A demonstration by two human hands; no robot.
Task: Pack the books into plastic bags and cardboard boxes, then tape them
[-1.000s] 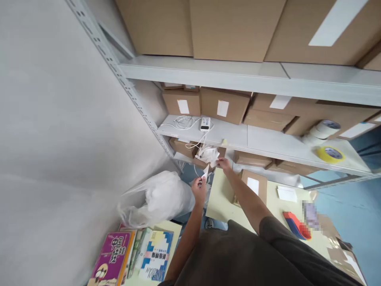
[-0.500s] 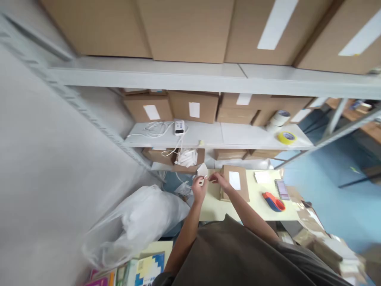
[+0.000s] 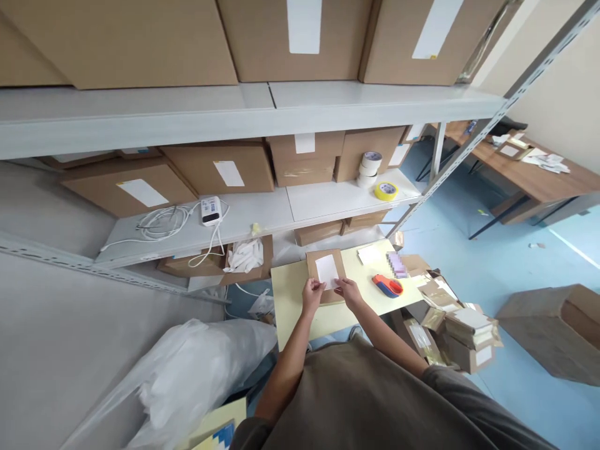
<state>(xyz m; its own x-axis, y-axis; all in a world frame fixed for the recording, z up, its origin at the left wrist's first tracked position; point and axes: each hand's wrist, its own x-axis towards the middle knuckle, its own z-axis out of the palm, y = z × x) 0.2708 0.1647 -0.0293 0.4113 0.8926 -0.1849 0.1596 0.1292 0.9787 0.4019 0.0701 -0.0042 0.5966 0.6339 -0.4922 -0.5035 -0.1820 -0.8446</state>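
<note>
In the head view, my left hand point(image 3: 313, 296) and my right hand point(image 3: 349, 292) pinch the near corners of a white label point(image 3: 327, 270). The label lies over the top of a flat brown cardboard box point(image 3: 315, 264) on the pale yellow table point(image 3: 291, 299). Whether the label touches the cardboard all over, I cannot tell. Right of the box rests a red and blue tape dispenser point(image 3: 387, 286). Behind it are a white sheet point(image 3: 369, 255) and a blurred purple item point(image 3: 397, 265).
Ahead stands a shelf rack point(image 3: 262, 219) with cardboard boxes, white tape rolls point(image 3: 368, 169), a yellow tape roll point(image 3: 385, 191) and a white device point(image 3: 210, 210) with cables. A plastic bag point(image 3: 206, 369) bulges at left. Packed parcels point(image 3: 469, 331) are heaped at right, near a big carton point(image 3: 553, 331).
My hands have moved from left of the box to over it. The label, earlier bent between my fingers, now lies flat between both hands. The view has turned right.
</note>
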